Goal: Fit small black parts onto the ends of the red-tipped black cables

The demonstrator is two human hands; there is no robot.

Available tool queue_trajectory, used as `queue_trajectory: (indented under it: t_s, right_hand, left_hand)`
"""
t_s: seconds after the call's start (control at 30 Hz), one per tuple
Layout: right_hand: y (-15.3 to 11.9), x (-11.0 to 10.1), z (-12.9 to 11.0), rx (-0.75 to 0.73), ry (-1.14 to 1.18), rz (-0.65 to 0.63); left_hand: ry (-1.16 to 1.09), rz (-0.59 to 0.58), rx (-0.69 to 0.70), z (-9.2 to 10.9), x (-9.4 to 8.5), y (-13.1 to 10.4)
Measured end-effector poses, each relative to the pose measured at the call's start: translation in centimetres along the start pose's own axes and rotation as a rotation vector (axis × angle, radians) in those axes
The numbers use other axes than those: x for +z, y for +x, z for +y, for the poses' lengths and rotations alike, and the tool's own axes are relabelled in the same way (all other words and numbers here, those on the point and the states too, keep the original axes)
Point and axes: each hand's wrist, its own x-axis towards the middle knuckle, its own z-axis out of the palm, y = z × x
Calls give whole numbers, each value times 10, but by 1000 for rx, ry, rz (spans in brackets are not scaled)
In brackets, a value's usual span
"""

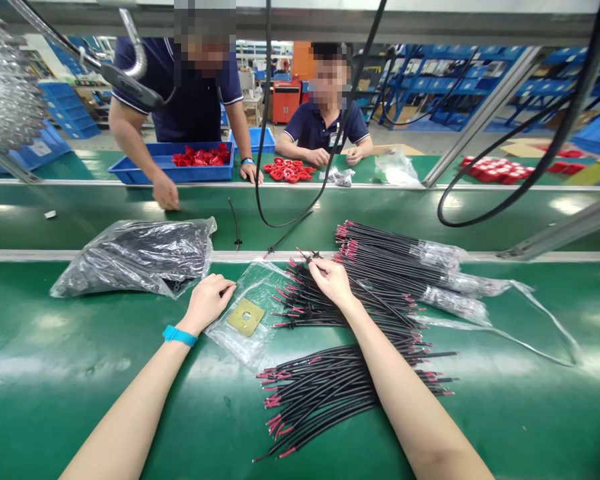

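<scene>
My right hand point(331, 281) pinches a black cable point(307, 257) close to its red wire ends, where a small black grommet sits. Under and beside that hand lies a pile of black cables point(300, 300), several with grommets on them. My left hand point(213, 300), a blue band at its wrist, rests with curled fingers by the edge of a clear plastic bag point(245, 347). What those fingers hold, if anything, is hidden. On the clear bag lies a square yellowish plate point(246, 317) with a round hole. Left of it is a bag of black parts point(140, 257).
Loose black cables point(320, 387) lie in front, and wrapped cable bundles point(420, 267) at right. Two single cables point(234, 223) lie beyond the metal rail point(130, 255). Across the bench are two people, a blue bin point(170, 175) and red parts point(287, 170). A black hose point(545, 160) hangs at right.
</scene>
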Motion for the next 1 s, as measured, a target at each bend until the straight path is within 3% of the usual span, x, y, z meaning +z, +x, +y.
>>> queue_trajectory:
  t_s: [0.4, 0.53, 0.67, 0.87, 1.0]
  right_hand:
    - [-3, 4, 6, -40, -10, 15]
    - [2, 1, 8, -130, 0, 113]
    - [5, -3, 19, -37, -118, 240]
    - [9, -1, 36, -41, -483, 1]
    - [12, 0, 34, -47, -560, -88]
  left_hand:
    - [12, -16, -7, 0, 0, 0]
    - [14, -17, -11, 0, 0, 0]
    - [6, -11, -6, 0, 0, 0]
    - [12, -16, -7, -1, 1, 0]
    - [16, -12, 2, -1, 1, -1]
